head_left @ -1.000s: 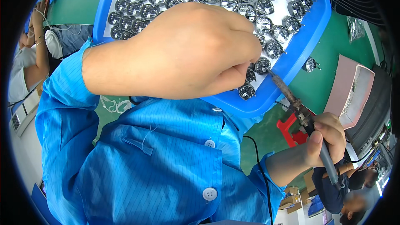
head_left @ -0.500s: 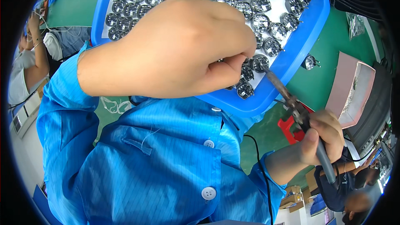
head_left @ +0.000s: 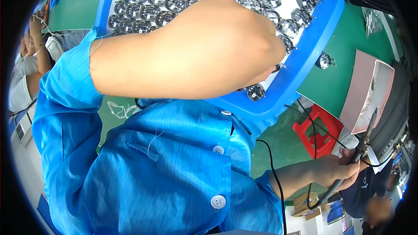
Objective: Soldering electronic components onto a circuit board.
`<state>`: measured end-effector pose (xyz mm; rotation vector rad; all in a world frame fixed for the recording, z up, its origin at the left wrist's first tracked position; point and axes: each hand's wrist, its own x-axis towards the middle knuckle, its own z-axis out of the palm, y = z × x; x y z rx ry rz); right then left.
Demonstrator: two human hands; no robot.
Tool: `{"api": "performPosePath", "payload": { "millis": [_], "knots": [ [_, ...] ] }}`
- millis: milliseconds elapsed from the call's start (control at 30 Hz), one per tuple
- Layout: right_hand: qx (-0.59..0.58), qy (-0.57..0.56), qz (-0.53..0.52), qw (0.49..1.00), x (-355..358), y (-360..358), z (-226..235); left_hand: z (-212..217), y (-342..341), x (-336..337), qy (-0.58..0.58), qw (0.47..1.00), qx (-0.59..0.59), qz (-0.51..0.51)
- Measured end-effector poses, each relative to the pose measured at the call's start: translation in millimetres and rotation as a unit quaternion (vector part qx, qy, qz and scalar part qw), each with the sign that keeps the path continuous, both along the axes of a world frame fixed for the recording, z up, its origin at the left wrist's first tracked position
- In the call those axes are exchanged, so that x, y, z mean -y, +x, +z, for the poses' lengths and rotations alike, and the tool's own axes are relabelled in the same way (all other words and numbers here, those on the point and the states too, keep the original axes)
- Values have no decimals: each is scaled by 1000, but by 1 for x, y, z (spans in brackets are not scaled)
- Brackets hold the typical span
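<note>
My left hand (head_left: 209, 48) lies over a blue tray (head_left: 313, 56) that holds several round silver-and-black parts (head_left: 174, 0). Its fingers are closed, pinching one small round part (head_left: 278, 66) near the tray's right side. Another such part (head_left: 255, 92) sits by the near rim. My right hand (head_left: 344, 169) is low on the right, off the tray, gripping a dark soldering iron (head_left: 363, 143). The iron's tip points up toward a pink open tray (head_left: 361, 91).
One loose round part (head_left: 324, 60) lies on the green table right of the blue tray. A red stool (head_left: 318, 130) stands below the table edge. One person (head_left: 26, 69) sits at the far left, another (head_left: 370, 191) at the lower right. A black cable (head_left: 272, 165) runs down my front.
My right hand has pulled the soldering iron off the blue tray, down and to the right, so its tip is now by the pink tray. My left hand stays on the tray.
</note>
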<state>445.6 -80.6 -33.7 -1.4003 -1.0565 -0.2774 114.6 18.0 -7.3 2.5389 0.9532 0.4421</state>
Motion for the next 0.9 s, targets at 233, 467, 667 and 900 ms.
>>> {"api": "performPosePath", "payload": {
  "millis": [233,467,667,900],
  "knots": [
    [-63,-38,17,997,10,-9,5,-1,-1,-7,41,999,-13,-31],
    [-82,-90,277,953,1,-18,0,13,-14,-9,-76,991,78,73],
    [15,-180,383,906,-11,-57,10,-4,-18,-9,-40,990,130,29],
    [20,-183,453,872,-10,-57,15,9,-19,-7,-26,988,139,69]
  ]
}}
